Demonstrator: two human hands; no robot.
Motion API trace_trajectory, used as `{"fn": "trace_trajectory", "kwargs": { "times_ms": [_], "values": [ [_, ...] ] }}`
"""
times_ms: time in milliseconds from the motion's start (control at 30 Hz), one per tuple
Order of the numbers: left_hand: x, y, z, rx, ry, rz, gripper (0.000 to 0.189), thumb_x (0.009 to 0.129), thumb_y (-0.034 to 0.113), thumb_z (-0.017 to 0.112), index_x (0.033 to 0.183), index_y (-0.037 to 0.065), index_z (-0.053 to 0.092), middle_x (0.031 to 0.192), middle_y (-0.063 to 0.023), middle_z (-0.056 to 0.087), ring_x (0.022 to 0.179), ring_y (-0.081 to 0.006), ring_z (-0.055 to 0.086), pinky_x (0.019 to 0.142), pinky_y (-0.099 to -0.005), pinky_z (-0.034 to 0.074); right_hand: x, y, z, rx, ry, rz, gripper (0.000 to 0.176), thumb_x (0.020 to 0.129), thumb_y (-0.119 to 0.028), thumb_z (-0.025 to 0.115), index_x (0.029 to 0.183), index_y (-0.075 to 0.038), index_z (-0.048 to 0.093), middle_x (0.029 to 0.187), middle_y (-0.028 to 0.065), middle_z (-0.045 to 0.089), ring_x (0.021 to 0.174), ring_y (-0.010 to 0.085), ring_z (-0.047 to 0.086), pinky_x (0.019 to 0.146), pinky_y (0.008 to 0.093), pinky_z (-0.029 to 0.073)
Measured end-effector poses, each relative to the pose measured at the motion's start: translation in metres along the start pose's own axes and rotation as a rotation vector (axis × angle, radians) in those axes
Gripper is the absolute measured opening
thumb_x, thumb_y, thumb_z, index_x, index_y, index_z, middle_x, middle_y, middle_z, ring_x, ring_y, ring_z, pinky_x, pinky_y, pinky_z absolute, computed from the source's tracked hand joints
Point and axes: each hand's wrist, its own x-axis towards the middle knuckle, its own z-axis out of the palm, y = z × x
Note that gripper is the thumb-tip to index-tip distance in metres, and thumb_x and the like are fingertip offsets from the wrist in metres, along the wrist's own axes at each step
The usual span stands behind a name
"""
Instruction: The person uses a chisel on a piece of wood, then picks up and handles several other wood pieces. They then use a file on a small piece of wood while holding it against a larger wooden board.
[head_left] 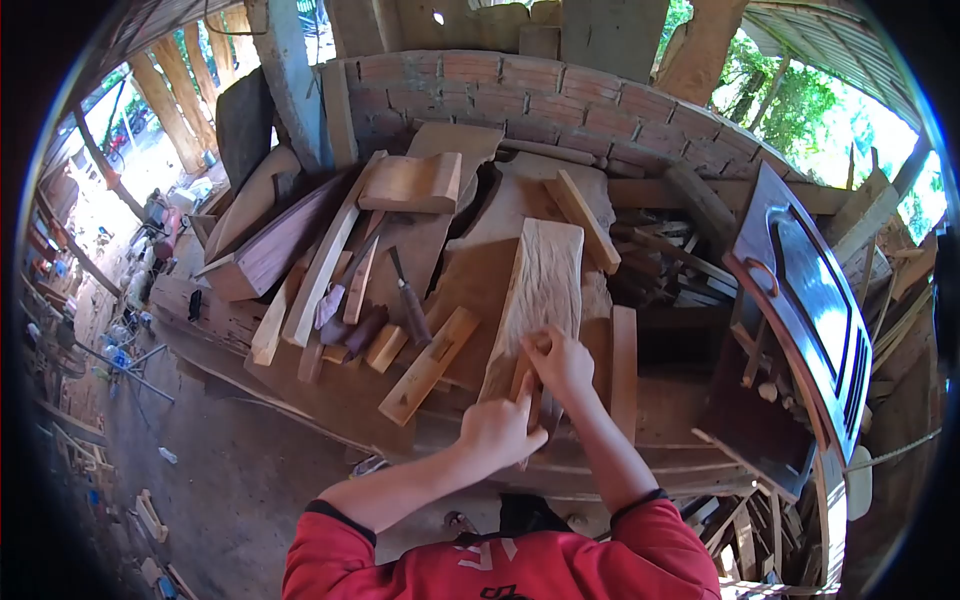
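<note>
A long pale board with a wavy grain lies lengthwise in front of me on the bench. Over its near end, my left hand is closed around a short strip of wood, index finger stretched along it and thumb out to the side. My right hand is just beyond, its fingertips pinched together against the board's surface. Whatever lies in that pinch is hidden. Left of the board are a slotted wood block and a chisel with a dark handle.
Long wood bars and a curved wood block lie at the left. A brick wall closes off the back. A glossy dark panel leans at the right, near piled scrap wood.
</note>
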Motion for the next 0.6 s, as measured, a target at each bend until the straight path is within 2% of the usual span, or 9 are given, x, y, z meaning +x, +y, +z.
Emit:
{"fn": "trace_trajectory", "kwargs": {
  "times_ms": [100,167,233,300,367,433,500,533,600],
  "values": [
    [0.097,-0.009,-0.006,-0.014,0.036,-0.033,0.08,0.069,0.043,0.059,0.135,0.005,0.033,0.064,-0.0129,0.062,0.057,-0.0289,0.063,0.052,-0.0393,0.051,0.099,0.022,0.013,0.005,-0.001,0.026,0.038,0.078,-0.048,0.058,0.094,-0.013,0.063,0.08,0.0151,0.065,0.078,0.0336,0.063,0.067,0.0407,0.05],
    [0.187,-0.021,-0.01,0.008,0.084,-0.051,0.072,0.07,0.042,0.059,0.129,0.005,0.043,0.075,-0.0136,0.065,0.068,-0.0289,0.064,0.061,-0.0391,0.052,0.189,0.044,0.025,0.003,-0.003,0.019,0.041,0.078,-0.05,0.057,0.096,-0.013,0.064,0.084,0.0161,0.065,0.082,0.0333,0.063,0.071,0.041,0.049],
    [0.28,-0.039,-0.02,0.086,0.1,-0.051,0.055,0.069,0.041,0.06,0.111,0.005,0.059,0.081,-0.0154,0.065,0.076,-0.0289,0.065,0.065,-0.0391,0.052,0.282,0.065,0.037,0.055,0.065,0.023,0.043,0.078,-0.049,0.057,0.097,-0.011,0.064,0.089,0.0151,0.065,0.089,0.0339,0.062,0.077,0.0405,0.048],
    [0.351,-0.059,-0.017,0.153,0.214,-0.018,0.042,0.068,0.041,0.061,0.089,0.005,0.066,0.083,-0.0159,0.065,0.078,-0.0283,0.065,0.067,-0.0384,0.052,0.363,0.101,0.051,0.098,0.029,0.032,0.045,0.078,-0.05,0.055,0.099,-0.011,0.063,0.094,0.0175,0.064,0.092,0.0351,0.06,0.079,0.0419,0.047],
    [0.366,-0.046,-0.031,0.108,0.247,-0.02,0.04,0.068,0.041,0.062,0.085,0.005,0.066,0.083,-0.0162,0.065,0.078,-0.0283,0.065,0.067,-0.0385,0.052,0.372,0.076,0.034,0.094,0.13,0.051,0.047,0.077,-0.051,0.055,0.1,-0.011,0.062,0.096,0.0183,0.064,0.093,0.0354,0.06,0.079,0.0422,0.047],
    [0.342,-0.031,-0.037,0.048,0.253,-0.024,0.037,0.067,0.04,0.062,0.08,0.005,0.067,0.084,-0.0166,0.065,0.078,-0.0283,0.065,0.067,-0.0385,0.052,0.342,0.054,0.012,0.08,0.21,0.09,0.048,0.077,-0.052,0.055,0.101,-0.011,0.061,0.097,0.0191,0.063,0.093,0.0358,0.06,0.08,0.0425,0.047],
    [0.287,-0.019,-0.046,0.041,0.246,-0.085,0.04,0.067,0.038,0.063,0.089,0.005,0.065,0.082,-0.0171,0.065,0.076,-0.0285,0.065,0.064,-0.0391,0.052,0.294,0.039,-0.014,0.094,0.106,0.041,0.051,0.076,-0.055,0.055,0.103,-0.012,0.059,0.096,0.0196,0.063,0.092,0.0365,0.06,0.079,0.0421,0.047],
    [0.257,-0.012,-0.052,0.023,0.158,-0.089,0.054,0.067,0.038,0.063,0.109,0.005,0.058,0.076,-0.0158,0.064,0.071,-0.0288,0.065,0.059,-0.0396,0.052,0.264,0.036,-0.022,0.085,0.077,0.021,0.051,0.076,-0.056,0.055,0.103,-0.012,0.058,0.094,0.0178,0.064,0.091,0.0359,0.061,0.078,0.0416,0.047],
    [0.198,-0.002,-0.043,0.036,0.196,-0.057,0.061,0.067,0.039,0.063,0.117,0.005,0.053,0.072,-0.0146,0.064,0.068,-0.029,0.064,0.058,-0.0397,0.052,0.21,0.045,-0.02,0.097,0.043,0.013,0.052,0.076,-0.056,0.056,0.102,-0.012,0.058,0.092,0.0169,0.065,0.09,0.0354,0.061,0.077,0.0417,0.047]
  ]
}}
